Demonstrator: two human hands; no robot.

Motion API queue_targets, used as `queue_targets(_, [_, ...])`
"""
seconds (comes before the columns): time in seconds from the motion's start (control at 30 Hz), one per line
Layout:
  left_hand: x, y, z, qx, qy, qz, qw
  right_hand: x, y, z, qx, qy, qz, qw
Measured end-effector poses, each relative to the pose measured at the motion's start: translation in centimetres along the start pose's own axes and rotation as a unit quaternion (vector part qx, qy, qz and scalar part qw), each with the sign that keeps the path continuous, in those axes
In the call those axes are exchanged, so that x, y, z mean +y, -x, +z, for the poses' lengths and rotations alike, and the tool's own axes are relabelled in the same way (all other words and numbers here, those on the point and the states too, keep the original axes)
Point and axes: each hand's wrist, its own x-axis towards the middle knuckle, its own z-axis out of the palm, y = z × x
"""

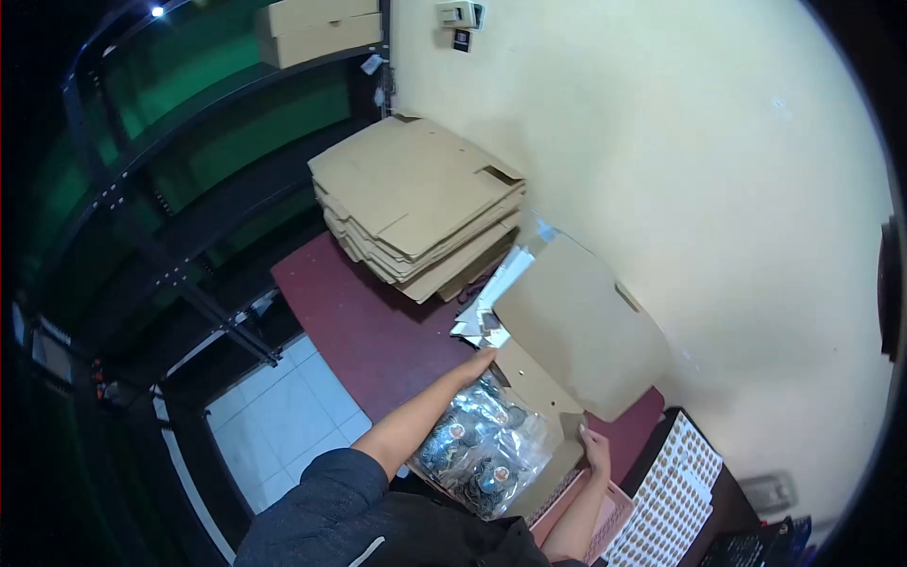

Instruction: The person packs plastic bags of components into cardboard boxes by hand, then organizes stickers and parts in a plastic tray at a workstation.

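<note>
An open cardboard box [532, 376] lies on the maroon table, its lid [581, 317] raised against the wall. A clear plastic bag [487, 444] full of dark round pieces, some with small orange-brown marks, rests at the box in front of my body. My left hand [479, 363] is at the box's far left corner, beside the bag and the white papers; its fingers are mostly hidden. On the other side, my right hand [595, 451] is closed on the box's right side flap [573, 425], with a pink basket [614, 518] below the forearm.
Flattened cardboard boxes [416, 184] are stacked at the back of the maroon table [378, 331]. White papers [505, 288] lean beside them. Sheets of round stickers [666, 491] lie at the right. A black shelf rack [179, 274] stands left, with a carton [321, 33] on top.
</note>
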Motion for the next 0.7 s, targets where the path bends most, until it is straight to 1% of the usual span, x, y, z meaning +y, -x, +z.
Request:
queue_targets(0.03, [0.0,0.1,0.4,0.023,-0.01,0.017,1.0,0.5,-0.4,0.6,-0.024,0.026,0.008,0.999])
queue_targets(0.07, [-2.3,-1.3,0.0,-0.005,0.067,-0.03,0.997,0.3,-0.5,1.1,-0.048,0.052,0.018,0.997])
queue_targets(0.13, [-4.0,-1.9,-0.2,0.032,0.049,-0.082,0.995,-1.2,0.6,3.0,-0.09,-0.112,0.041,0.989])
queue_targets(0.17, [-4.6,-1.9,-0.4,0.053,0.038,-0.056,0.996,-1.0,0.6,3.5,-0.081,-0.116,0.042,0.989])
queue_targets(0.2, [-5.1,-1.9,-0.4,0.047,0.034,-0.058,0.997,-0.7,0.4,4.3,-0.061,-0.17,0.043,0.983])
queue_targets(0.23, [-5.3,-1.9,-0.2,0.076,0.063,-0.089,0.991,-1.1,0.7,5.2,-0.039,-0.224,0.044,0.973])
queue_targets(0.27, [-5.4,-2.2,-0.1,0.104,0.094,-0.118,0.983,-1.5,1.1,5.5,-0.031,-0.228,0.043,0.972])
queue_targets(0.3, [-1.9,-0.4,0.4,0.063,0.114,-0.147,0.98,-3.2,2.4,5.7,-0.023,-0.286,0.059,0.956])
queue_targets(0.33, [-0.1,0.4,0.7,0.055,0.112,-0.147,0.981,-4.2,3.2,5.9,-0.015,-0.343,0.075,0.936])
queue_targets(0.37, [1.1,1.0,1.0,0.042,0.137,-0.165,0.976,-4.1,3.0,6.0,0.016,-0.359,0.096,0.928])
queue_targets(0.4, [1.5,1.3,1.0,0.03,0.161,-0.182,0.97,-1.9,1.4,5.5,0.021,-0.362,0.094,0.927])
queue_targets(0.43, [1.5,1.3,0.8,-0.003,0.195,-0.167,0.966,2.3,-1.5,4.6,-0.023,-0.391,0.074,0.917])
queue_targets(0.47, [1.6,1.4,1.0,-0.006,0.192,-0.17,0.966,5.3,-3.7,4.1,-0.067,-0.418,0.054,0.904])
queue_targets(0.5, [2.0,1.7,1.1,0.004,0.213,-0.167,0.963,6.3,-4.4,4.0,-0.079,-0.46,0.056,0.883])
queue_targets(0.53, [1.9,1.6,1.1,0.015,0.234,-0.162,0.958,4.9,-3.2,4.5,-0.076,-0.462,0.056,0.882])
queue_targets(0.6, [1.9,1.6,0.8,0.0,0.224,-0.161,0.961,1.8,-0.9,5.6,0.048,-0.389,0.017,0.92])
queue_targets(0.63, [2.1,1.8,0.8,-0.009,0.214,-0.152,0.965,1.5,-0.8,5.5,0.047,-0.399,0.039,0.915])
queue_targets(0.67, [2.3,2.0,0.9,-0.017,0.205,-0.143,0.968,1.1,-0.7,5.4,0.048,-0.399,0.041,0.915])
queue_targets(0.7, [2.0,1.6,1.0,-0.001,0.203,-0.159,0.966,1.0,-0.7,5.4,0.051,-0.415,0.046,0.907])
